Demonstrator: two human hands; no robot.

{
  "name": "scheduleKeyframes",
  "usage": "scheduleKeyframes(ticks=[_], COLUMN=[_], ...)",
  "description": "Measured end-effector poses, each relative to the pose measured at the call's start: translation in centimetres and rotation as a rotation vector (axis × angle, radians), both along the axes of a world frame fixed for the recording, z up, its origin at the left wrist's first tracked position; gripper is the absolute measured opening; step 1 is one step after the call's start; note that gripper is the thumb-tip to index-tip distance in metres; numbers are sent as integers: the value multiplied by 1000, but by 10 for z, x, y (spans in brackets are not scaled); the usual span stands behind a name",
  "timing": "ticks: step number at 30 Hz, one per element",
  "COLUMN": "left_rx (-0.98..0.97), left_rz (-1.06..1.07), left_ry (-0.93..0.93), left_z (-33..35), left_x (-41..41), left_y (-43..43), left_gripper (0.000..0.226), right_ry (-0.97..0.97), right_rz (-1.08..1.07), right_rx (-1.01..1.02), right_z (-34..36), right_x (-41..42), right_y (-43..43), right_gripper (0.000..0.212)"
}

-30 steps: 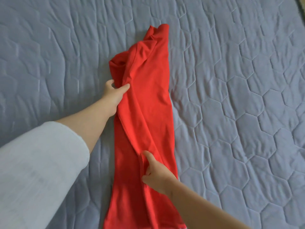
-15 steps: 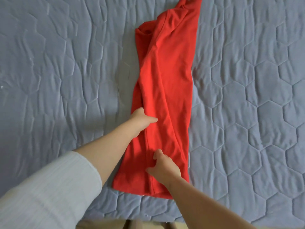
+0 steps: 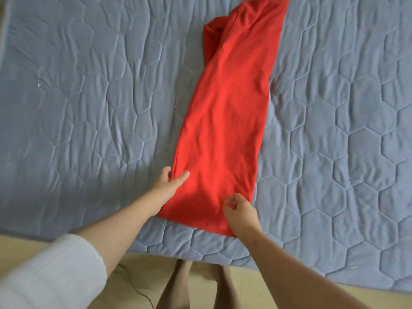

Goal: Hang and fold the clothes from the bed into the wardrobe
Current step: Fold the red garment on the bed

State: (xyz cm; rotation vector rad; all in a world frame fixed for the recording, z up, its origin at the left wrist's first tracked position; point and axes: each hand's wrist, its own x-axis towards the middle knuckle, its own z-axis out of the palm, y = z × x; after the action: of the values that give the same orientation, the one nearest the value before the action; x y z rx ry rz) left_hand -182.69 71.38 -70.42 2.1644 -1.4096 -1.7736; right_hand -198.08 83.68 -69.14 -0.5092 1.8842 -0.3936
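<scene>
the red garment point(image 3: 225, 121) lies on the quilt point(image 3: 89, 97), folded lengthwise into one long narrow strip. its long axis runs from about 7 o'clock at the near hem to about 1 o'clock at the far end, where the bunched collar part leaves the top of the view. the hem end points toward the person and stops just short of the quilt's near edge. no wardrobe is in view.

the left hand point(image 3: 166, 184) is at the strip's left edge, near the hem. its thumb lies flat on top of the cloth and its fingers curl at or under the edge; this appears to be a light pinch of the edge, though the underside is hidden. the right hand point(image 3: 239, 211) is at the hem's right corner, fingers loosely curled with the thumb close to them. contact with the cloth is likely, but whether it actually grips cannot be told.

both hands are at the near end, and the whole strip extends away from them toward 1 o'clock. the right hand is nearer the hem. judgement: the next fold probably carries the hem up along this axis toward the collar, so both corners should be lifted together.
</scene>
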Motion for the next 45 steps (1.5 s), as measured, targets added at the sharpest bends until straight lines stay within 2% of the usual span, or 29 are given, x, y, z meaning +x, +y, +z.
scheduleKeyframes(ticks=[2,5,7,9,11,12,14,17,19,23,25,28,31,33,35,38,43,45], left_rx=[124,76,29,-52,-77,-51,31,55,45,114,163,249,280,217,124,41,-67,-79], left_rz=[-166,-112,-253,-372,-184,-67,29,-60,-87,-78,-147,-267,-291,-230,-136,-32,53,54], left_ry=[-38,-97,-215,-303,-210,-144,-53,-31,-39,-37,-73,-154,-195,-181,-121,-59,54,75], left_z=[-3,-6,-9,-15,-15,-15,-16,-16,-15,-6,-1,1,-4,-8,-11,-17,-21,-18], left_x=[7,19,27,28,23,18,10,6,6,17,26,38,34,21,4,-24,-67,-75], left_y=[9,15,17,18,17,15,11,6,8,21,32,46,39,23,2,-31,-85,-95], left_gripper=[44,34,34,50,70,73,56,22,17,19,23,40,62,76,77,84,67,68], right_ry=[21,61,111,263,359,344,250,105,82,-15,-68,-96,-53,-17,10,49,18,-14], right_rz=[19,53,43,18,-78,-160,-302,-358,-361,-395,-364,-306,-291,-309,-370,-448,-515,-522], right_rx=[61,151,185,212,226,212,160,106,91,154,208,291,304,239,171,97,7,4], right_z=[-1,-2,-2,-4,-8,-9,-16,-24,-25,-21,-20,-18,-20,-24,-27,-34,-37,-31], right_x=[-2,-2,-1,0,2,2,-1,-9,-14,-11,-8,-1,-1,-9,-20,-40,-75,-80], right_y=[4,11,14,17,16,15,13,9,12,27,40,62,58,41,20,-10,-61,-69], right_gripper=[8,7,10,25,46,53,56,24,8,12,17,15,10,15,27,26,33,41])
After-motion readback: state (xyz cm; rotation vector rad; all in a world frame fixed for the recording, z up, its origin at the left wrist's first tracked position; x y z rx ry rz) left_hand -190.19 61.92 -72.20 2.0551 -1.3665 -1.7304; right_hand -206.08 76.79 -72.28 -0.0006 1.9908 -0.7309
